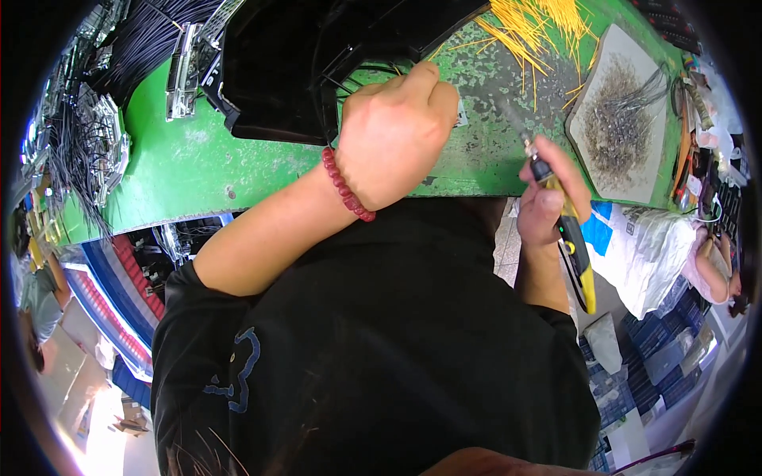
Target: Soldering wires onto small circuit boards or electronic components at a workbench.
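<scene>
My left hand (397, 127), a dark red bead bracelet on its wrist, is closed at the near right edge of a large black plastic housing (278, 87). Its fingertips are hidden beneath the hand, so what they pinch does not show. Thin black wires (349, 83) run from the housing toward that hand. In my right hand (556, 190) is a yellow-and-black soldering iron (573, 238), gripped near its front end. The iron's metal tip points up and away over the green table (492, 163), blurred and apart from the left hand.
Yellow wires (540, 32) lie loose at the back. A pale board (643, 170) at right carries dark scraps and fine wires. Clear plastic parts (182, 75) and black wire bundles (71, 151) crowd the left. Other people (44, 297) sit at both sides; a white sack (651, 254) hangs at right.
</scene>
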`<state>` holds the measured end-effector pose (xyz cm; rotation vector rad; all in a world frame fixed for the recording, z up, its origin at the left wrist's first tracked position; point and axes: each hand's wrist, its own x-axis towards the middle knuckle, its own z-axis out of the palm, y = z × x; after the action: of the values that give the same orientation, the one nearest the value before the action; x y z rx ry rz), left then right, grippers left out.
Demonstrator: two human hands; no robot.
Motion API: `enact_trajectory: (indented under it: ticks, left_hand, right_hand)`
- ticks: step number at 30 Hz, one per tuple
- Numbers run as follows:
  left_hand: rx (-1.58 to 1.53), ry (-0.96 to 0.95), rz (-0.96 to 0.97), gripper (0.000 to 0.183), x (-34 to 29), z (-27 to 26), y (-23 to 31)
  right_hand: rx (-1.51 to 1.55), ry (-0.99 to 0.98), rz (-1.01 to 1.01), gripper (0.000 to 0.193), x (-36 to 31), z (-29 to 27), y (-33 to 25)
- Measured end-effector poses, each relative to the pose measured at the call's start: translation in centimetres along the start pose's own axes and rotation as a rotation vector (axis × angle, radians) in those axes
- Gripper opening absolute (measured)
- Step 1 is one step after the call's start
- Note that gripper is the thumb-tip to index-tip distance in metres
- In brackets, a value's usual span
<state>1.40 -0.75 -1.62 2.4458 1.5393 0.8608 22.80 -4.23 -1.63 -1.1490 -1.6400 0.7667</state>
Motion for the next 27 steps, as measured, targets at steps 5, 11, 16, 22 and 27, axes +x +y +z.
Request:
enact_trajectory:
  ticks: [5, 11, 16, 22, 27]
  left_hand:
    - [-0.03, -0.01, -0.019, 0.015, 0.0, 0.1, 0.0]
    - [-0.038, -0.012, -0.021, 0.016, 0.0, 0.1, -0.1]
    - [-0.042, -0.009, -0.019, 0.016, 0.1, -0.1, 0.1]
    - [-0.042, -0.003, -0.024, 0.016, 0.0, 0.1, -0.1]
    - [-0.045, -0.009, -0.017, 0.016, 0.1, 0.1, -0.1]
  right_hand:
    - [0.066, 0.087, 0.086, 0.027, -1.1, 0.6, 0.0]
    - [0.071, 0.019, 0.113, 0.023, -0.9, 0.6, 0.0]
    - [0.059, -0.002, 0.075, 0.022, -0.5, 0.6, -0.3]
    - [0.066, 0.004, -0.028, 0.022, -0.5, 0.9, 0.3]
    - [0.207, 0.089, -0.04, 0.03, -1.3, 0.8, 0.9]
